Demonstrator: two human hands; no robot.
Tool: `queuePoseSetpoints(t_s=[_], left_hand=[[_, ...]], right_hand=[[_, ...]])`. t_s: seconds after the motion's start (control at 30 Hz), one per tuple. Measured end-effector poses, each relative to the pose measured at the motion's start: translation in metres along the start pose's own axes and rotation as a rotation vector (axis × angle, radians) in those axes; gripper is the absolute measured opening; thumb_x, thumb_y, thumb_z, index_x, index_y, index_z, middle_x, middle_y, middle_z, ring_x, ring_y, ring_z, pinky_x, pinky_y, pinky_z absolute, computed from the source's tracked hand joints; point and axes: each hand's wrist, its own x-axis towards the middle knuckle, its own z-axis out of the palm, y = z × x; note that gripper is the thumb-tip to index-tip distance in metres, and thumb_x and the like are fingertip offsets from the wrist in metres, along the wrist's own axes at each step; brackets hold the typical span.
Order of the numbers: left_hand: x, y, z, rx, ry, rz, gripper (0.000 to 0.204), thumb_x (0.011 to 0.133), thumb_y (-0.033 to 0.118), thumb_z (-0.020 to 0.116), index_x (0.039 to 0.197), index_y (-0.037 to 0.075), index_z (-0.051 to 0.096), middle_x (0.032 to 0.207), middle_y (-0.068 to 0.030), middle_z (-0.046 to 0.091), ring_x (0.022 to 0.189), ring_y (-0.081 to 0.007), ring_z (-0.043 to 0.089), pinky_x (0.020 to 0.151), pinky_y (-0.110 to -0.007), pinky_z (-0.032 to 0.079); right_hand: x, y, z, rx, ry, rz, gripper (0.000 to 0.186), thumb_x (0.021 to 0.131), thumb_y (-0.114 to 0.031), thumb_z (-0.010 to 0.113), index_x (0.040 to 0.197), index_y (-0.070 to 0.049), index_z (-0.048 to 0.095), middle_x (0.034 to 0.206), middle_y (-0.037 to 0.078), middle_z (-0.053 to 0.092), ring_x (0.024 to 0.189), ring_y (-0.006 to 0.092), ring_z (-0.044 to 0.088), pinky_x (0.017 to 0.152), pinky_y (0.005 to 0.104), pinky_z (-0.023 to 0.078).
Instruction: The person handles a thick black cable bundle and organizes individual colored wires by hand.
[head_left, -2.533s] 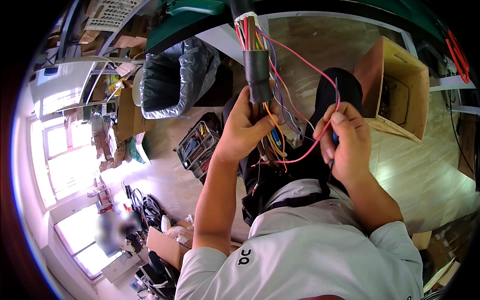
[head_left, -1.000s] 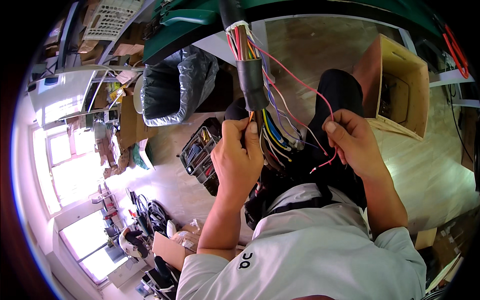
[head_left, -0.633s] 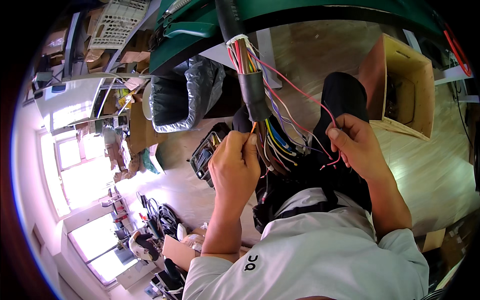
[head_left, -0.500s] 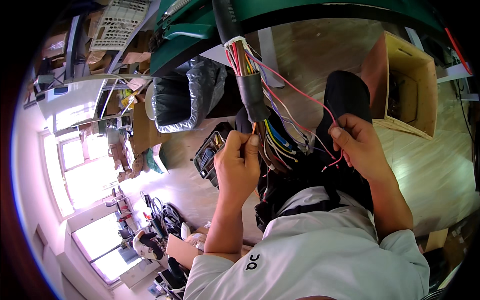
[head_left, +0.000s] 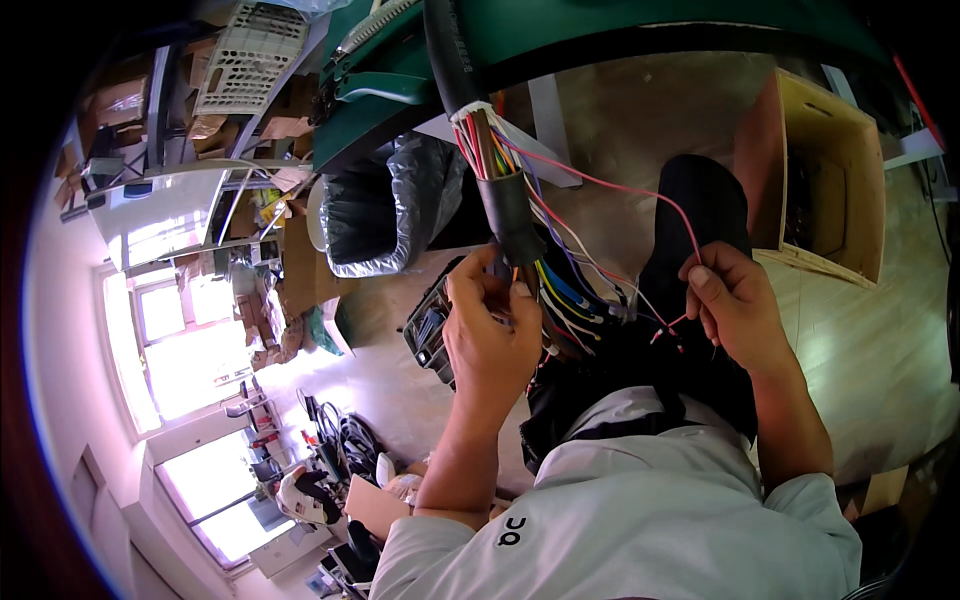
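A thick black cable hangs over the bench edge, its jacket cut back to bare several coloured wires. A black sleeve surrounds part of the wires, which fan out below it in orange, brown, blue, yellow and white. My left hand is curled around wires at the sleeve's lower end, thumb in front; its other fingertips are partly hidden. Off to the right, my right hand pinches a long red wire between thumb and forefinger. That wire bows out from above the sleeve.
The green bench top runs along the far edge, with green-handled pliers on it. A lined bin stands below at left, near a black tool box. At right is an open wooden box. My knees are under the wires.
My left hand has shifted from pinching an orange wire to reaching around the wires by the sleeve's end. My right hand still pinches the red wire, now slightly lower. The view has shifted a little.
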Motion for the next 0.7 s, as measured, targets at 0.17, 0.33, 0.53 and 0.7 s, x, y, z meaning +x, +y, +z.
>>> queuePoseSetpoints(t_s=[0.17, 0.33, 0.53, 0.7], left_hand=[[-0.003, -0.022, 0.017, -0.134, -0.035, 0.074, 0.035, 0.093, 0.005, 0.053, 0.126, -0.003, 0.044, 0.099, -0.0147, 0.062, 0.091, -0.0201, 0.06, 0.08, -0.032, 0.048], [0.009, -0.035, 0.033, -0.446, -0.206, 0.041, 0.042, 0.102, 0.033, 0.046, 0.125, -0.002, 0.042, 0.092, -0.01, 0.062, 0.084, -0.0172, 0.061, 0.08, -0.031, 0.048], [0.006, -0.035, 0.03, -0.663, -0.282, -0.13, 0.037, 0.103, 0.031, 0.047, 0.123, 0.0, 0.042, 0.073, -0.0034, 0.048, 0.061, -0.0122, 0.051, 0.058, -0.028, 0.045], [0.02, -0.027, -0.005, -0.734, -0.352, -0.237, 0.027, 0.101, 0.026, 0.05, 0.114, 0.003, 0.043, 0.069, 0.0002, 0.043, 0.053, -0.0072, 0.042, 0.048, -0.023, 0.038]], right_hand=[[0.009, -0.012, 0.009, 0.042, 0.026, -0.052, 0.023, 0.1, -0.024, 0.053, 0.098, -0.003, 0.059, 0.064, 0.001, 0.058, 0.044, 0.0024, 0.043, 0.041, 0.017, 0.032], [0.017, -0.019, 0.02, 0.08, 0.014, -0.132, 0.027, 0.101, -0.03, 0.051, 0.099, -0.004, 0.059, 0.063, 0.001, 0.057, 0.044, 0.0027, 0.043, 0.041, 0.0175, 0.032], [0.016, -0.026, 0.023, -0.057, 0.081, -0.249, 0.032, 0.101, -0.034, 0.05, 0.101, -0.004, 0.06, 0.062, 0.0, 0.054, 0.046, 0.0033, 0.043, 0.044, 0.0182, 0.033], [0.012, -0.043, 0.024, -0.091, 0.13, -0.321, 0.034, 0.1, -0.037, 0.052, 0.101, -0.004, 0.061, 0.062, 0.0, 0.053, 0.047, 0.0034, 0.042, 0.044, 0.0186, 0.032]])
